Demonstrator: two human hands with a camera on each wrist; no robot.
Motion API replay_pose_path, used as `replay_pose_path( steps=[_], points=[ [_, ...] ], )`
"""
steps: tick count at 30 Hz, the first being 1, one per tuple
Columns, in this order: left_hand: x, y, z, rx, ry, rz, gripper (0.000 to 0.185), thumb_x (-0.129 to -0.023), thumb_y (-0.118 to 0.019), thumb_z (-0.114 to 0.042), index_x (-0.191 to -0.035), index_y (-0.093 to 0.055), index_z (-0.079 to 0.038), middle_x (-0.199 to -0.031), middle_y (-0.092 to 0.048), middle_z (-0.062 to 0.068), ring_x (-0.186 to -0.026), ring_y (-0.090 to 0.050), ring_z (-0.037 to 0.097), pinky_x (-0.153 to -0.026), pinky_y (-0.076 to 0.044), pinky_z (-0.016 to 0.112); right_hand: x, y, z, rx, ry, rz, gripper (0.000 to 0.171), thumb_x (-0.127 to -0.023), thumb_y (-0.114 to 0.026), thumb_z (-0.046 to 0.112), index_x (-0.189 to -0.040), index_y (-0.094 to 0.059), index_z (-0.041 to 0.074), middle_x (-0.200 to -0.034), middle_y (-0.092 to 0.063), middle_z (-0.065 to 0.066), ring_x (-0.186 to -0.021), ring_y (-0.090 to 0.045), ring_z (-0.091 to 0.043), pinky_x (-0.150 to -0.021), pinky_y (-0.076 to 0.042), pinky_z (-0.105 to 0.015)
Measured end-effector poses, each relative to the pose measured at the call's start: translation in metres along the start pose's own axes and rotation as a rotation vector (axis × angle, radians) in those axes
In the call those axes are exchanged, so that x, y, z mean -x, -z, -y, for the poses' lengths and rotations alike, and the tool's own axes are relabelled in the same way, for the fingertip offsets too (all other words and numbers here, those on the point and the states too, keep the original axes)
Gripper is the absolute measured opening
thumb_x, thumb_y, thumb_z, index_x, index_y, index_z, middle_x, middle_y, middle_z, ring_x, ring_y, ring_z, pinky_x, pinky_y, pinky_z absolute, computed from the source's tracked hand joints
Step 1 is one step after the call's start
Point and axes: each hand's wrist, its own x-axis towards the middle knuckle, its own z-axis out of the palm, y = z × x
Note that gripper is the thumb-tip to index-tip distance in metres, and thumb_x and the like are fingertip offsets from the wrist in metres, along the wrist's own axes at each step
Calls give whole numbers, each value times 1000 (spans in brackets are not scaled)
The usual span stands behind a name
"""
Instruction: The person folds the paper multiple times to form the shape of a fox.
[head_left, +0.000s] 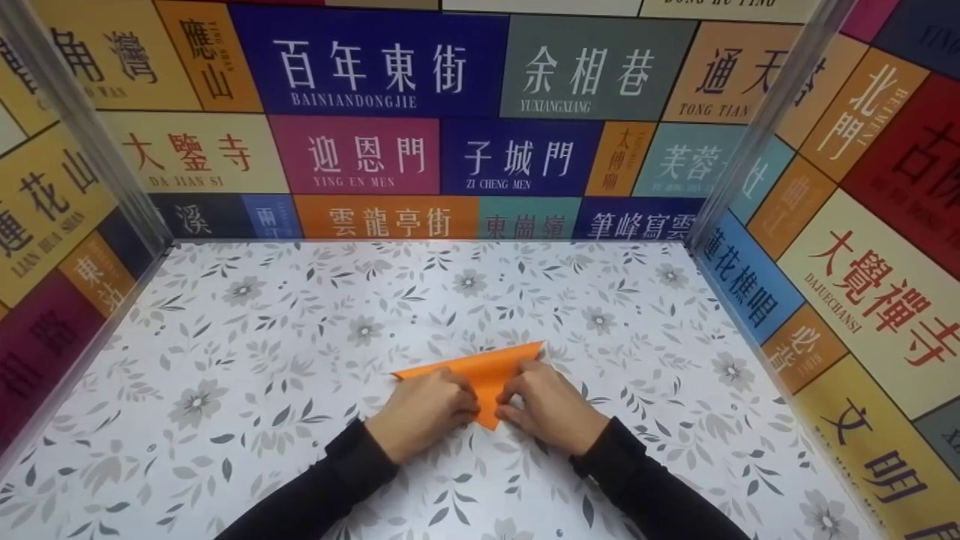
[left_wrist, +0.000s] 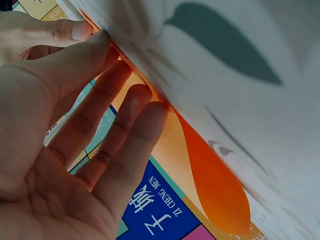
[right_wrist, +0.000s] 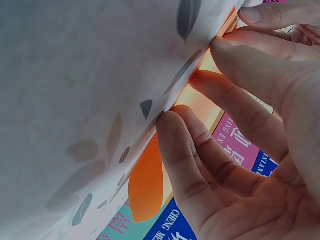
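Note:
A folded sheet of orange paper lies on the patterned surface, its long far edge slanting up to the right and a point facing the person. My left hand grips it from the left with thumb and bent fingers near that point. From the right, my right hand holds it the same way, a narrow strip of paper showing between the two hands. In the left wrist view a curved flap of the orange paper stands out past the fingertips; the right wrist view shows another rounded orange flap.
The tabletop is white with grey flowers and leaves. Around it stand panels of coloured signs with Chinese characters: a back wall, a left wall and a right wall.

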Motion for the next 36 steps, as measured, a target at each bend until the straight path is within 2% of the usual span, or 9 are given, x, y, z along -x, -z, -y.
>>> replay_pose_path(
  steps=[6,17,24,28,36],
  points=[
    [1,0,1,18,12,-16,10,-85,-82,-16,-90,-82,-25,-93,-73,-7,-89,-66,12,-79,-55,29,-1,1,-1,-18,1,13,11,-83,-85,22,-91,-82,15,-91,-61,2,-81,-59,-15,-72,-52,-32],
    [-7,-2,9,1,10,-31,12,-81,-83,-13,-84,-82,-24,-79,-71,-10,-77,-66,9,-72,-54,28,-2,2,-4,3,37,-4,6,-84,-84,17,-89,-82,17,-85,-62,1,-76,-55,-12,-67,-48,-28],
    [-8,1,7,22,26,-18,15,-80,-82,-8,-83,-82,-23,-79,-71,-9,-75,-65,9,-71,-54,27,-7,9,-11,1,7,-14,8,-85,-82,14,-93,-81,16,-87,-64,4,-80,-57,-12,-72,-50,-29],
    [-7,1,7,38,32,-19,17,-80,-81,-7,-81,-81,-24,-77,-70,-10,-75,-63,8,-71,-53,27,-14,17,-16,-10,-19,-40,10,-86,-81,12,-95,-81,14,-89,-62,6,-82,-59,-9,-73,-53,-27],
    [-7,-1,8,46,3,-42,21,-78,-78,-4,-75,-80,-25,-73,-66,-12,-71,-60,9,-67,-51,27,-43,31,-22,-7,48,-74,11,-84,-80,5,-94,-82,11,-87,-66,2,-80,-62,-11,-72,-55,-25]
  ],
)
